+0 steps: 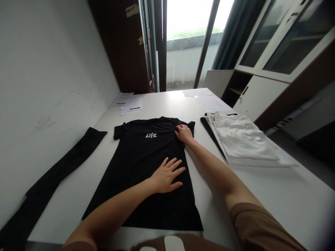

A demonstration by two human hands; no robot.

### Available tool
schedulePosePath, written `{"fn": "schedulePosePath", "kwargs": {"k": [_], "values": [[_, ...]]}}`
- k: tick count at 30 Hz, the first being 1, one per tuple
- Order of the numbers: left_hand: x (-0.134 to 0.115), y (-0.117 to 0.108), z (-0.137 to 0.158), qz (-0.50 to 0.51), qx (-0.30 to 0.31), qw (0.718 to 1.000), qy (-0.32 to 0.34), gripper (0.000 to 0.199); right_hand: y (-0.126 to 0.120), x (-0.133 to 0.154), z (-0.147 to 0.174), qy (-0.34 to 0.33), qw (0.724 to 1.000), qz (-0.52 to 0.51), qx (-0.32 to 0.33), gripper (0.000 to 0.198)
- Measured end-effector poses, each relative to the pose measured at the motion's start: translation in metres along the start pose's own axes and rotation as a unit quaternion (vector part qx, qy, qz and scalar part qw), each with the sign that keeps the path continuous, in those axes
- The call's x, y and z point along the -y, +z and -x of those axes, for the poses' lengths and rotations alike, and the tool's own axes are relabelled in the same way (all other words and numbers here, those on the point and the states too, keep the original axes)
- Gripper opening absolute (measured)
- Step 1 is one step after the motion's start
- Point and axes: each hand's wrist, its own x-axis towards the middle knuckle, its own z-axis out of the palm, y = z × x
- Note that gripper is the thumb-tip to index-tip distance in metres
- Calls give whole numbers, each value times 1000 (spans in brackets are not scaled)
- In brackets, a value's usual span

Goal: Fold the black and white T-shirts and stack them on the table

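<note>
A black T-shirt [141, 164] with white lettering on its chest lies spread flat, collar away from me and hem near me. My left hand [167, 176] rests palm down on the shirt's lower right half, fingers spread. Farther off, my right hand [184, 133] is at the shirt's right shoulder, by the sleeve. Its fingers are bent over the cloth, and whether they pinch any of it I cannot make out. The left sleeve of the shirt lies out flat to the side.
The white table [167, 103] carries a stack of folded white cloth [243, 137] at right, with black cloth beneath. A long black folded cloth [65, 164] lies along the left wall. Paper sheets [132, 104] lie at the far left, more papers [209, 101] at the far right.
</note>
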Motion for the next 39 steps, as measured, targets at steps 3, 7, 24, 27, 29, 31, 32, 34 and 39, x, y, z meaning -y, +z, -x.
{"fn": "schedulePosePath", "kwargs": {"k": [3, 7, 24, 27, 29, 31, 32, 34, 39], "values": [[-1, 0, 0, -2, 0, 1000, -1, 68, 5, -2, -1, -10, 1000, 12, -2, 44], [0, 0, 0, -4, 6, 1000, -2, 68, 9, -4, -2, -15, 1000, 23, 1, 45], [1, 1, -2, -5, -1, 1000, -13, 63, 15, -4, -1, 12, 998, 47, 43, 60], [-4, 6, -7, -15, -9, 999, -33, 62, 16, -3, -1, 21, 997, 50, 52, 64], [-8, 10, -10, -22, -11, 999, -47, 64, 17, -4, -2, 26, 997, 47, 59, 66], [-14, 14, -13, -28, -10, 998, -61, 65, 19, -6, -5, 30, 996, 42, 72, 69], [-18, 15, -13, -31, -10, 997, -68, 66, 20, -7, -8, 32, 995, 39, 81, 70], [-27, 17, -12, -31, -9, 997, -76, 68, 22, -9, -12, 35, 994, 33, 97, 73], [-54, 14, -5, -10, 2, 1000, -25, 73, 23, -11, -25, 49, 990, 25, 133, 80]]}}
